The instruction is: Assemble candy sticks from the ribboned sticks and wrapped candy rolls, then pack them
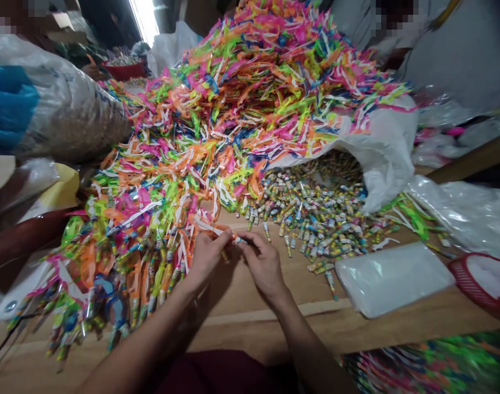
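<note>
My left hand (pixel 208 254) pinches an orange plastic piece with a white strip (pixel 210 225), in front of me above the wooden table. My right hand (pixel 263 264) is closed at the other end, fingertips on a small tube with a printed wrapper (pixel 238 239). The two hands almost meet, and the fingers partly hide the join. Just beyond my right hand lies a spread of small wrapped tubes (pixel 311 219). To the left of my left hand are several coloured plastic pieces with tubes attached (pixel 151 279).
A tall heap of bright plastic pieces (pixel 266 82) fills the far side. A white sack (pixel 389 148) opens over the tubes. At right lie a stack of clear plastic bags (pixel 393 279) and a red basket (pixel 459 273). A large filled bag (pixel 77 104) stands left.
</note>
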{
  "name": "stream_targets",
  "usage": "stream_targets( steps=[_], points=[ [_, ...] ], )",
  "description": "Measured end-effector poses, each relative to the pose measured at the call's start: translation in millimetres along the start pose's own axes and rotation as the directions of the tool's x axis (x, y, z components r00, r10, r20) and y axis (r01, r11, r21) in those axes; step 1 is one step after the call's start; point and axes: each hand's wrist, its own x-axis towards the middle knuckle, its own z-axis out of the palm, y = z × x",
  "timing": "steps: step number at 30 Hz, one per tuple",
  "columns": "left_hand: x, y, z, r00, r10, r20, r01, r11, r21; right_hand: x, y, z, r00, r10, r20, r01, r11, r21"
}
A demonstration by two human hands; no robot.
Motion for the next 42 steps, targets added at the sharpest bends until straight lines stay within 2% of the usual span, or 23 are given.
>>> stream_targets(
  steps=[5, 11, 15, 18, 20, 22, 24, 25, 27, 28, 29, 31, 33, 34, 36, 38, 42],
  points=[
    [-1, 10, -3, 0.996, 0.012, 0.085, -0.018, 0.998, 0.065, -1, 1, 0, 0.999, 0.052, 0.000, -0.052, 0.997, 0.049],
    [3, 11, -9, 0.981, 0.051, 0.185, -0.064, 0.996, 0.065, 0, 6, -3, 0.971, 0.231, 0.063, -0.240, 0.942, 0.233],
    [1, 18, -16, 0.963, 0.016, 0.268, -0.049, 0.992, 0.118, -3, 1, 2, 0.959, 0.250, 0.132, -0.279, 0.908, 0.313],
    [-4, 38, -32, 0.935, -0.038, 0.354, -0.022, 0.986, 0.164, -8, -8, 4, 0.942, 0.249, 0.223, -0.314, 0.890, 0.331],
    [-6, 58, -56, 0.928, -0.058, 0.367, -0.033, 0.971, 0.238, -8, -12, -2, 0.934, 0.239, 0.265, -0.317, 0.897, 0.309],
    [-5, 82, -89, 0.956, -0.042, 0.289, -0.074, 0.922, 0.380, -2, -8, -17, 0.950, 0.225, 0.215, -0.275, 0.932, 0.237],
    [-1, 104, -122, 0.993, 0.054, 0.101, -0.104, 0.794, 0.599, 8, 3, -39, 0.977, 0.199, 0.078, -0.206, 0.974, 0.091],
    [2, 113, -135, 0.988, 0.152, -0.025, -0.088, 0.691, 0.717, 14, 11, -50, 0.985, 0.173, 0.005, -0.173, 0.985, -0.011],
    [10, 123, -144, 0.905, 0.371, -0.208, -0.015, 0.518, 0.856, 26, 29, -67, 0.995, 0.066, -0.076, -0.083, 0.966, -0.246],
    [16, 123, -140, 0.866, 0.440, -0.240, -0.003, 0.483, 0.876, 30, 38, -71, 0.996, 0.020, -0.082, -0.047, 0.937, -0.346],
    [23, 119, -130, 0.855, 0.465, -0.231, -0.022, 0.477, 0.879, 34, 47, -73, 0.997, -0.015, -0.073, -0.018, 0.902, -0.431],
    [40, 104, -98, 0.920, 0.379, -0.098, -0.119, 0.508, 0.853, 38, 61, -68, 0.998, -0.042, -0.044, 0.010, 0.831, -0.556],
    [62, 83, -60, 0.977, 0.197, 0.084, -0.154, 0.371, 0.916, 37, 72, -60, 0.999, -0.048, -0.021, 0.023, 0.772, -0.635],
    [73, 71, -44, 0.988, 0.110, 0.110, -0.138, 0.294, 0.946, 36, 76, -56, 0.998, -0.054, -0.014, 0.031, 0.752, -0.658],
    [91, 51, -20, 0.995, 0.054, 0.089, -0.100, 0.263, 0.960, 33, 81, -52, 0.997, -0.078, 0.005, 0.062, 0.741, -0.669],
    [103, 35, -10, 0.998, 0.037, 0.058, -0.066, 0.272, 0.960, 30, 82, -53, 0.994, -0.108, 0.026, 0.099, 0.759, -0.643],
    [102, 20, -14, 0.997, 0.062, 0.035, -0.054, 0.333, 0.941, 24, 69, -53, 0.991, -0.127, 0.030, 0.124, 0.845, -0.520]
  ],
)
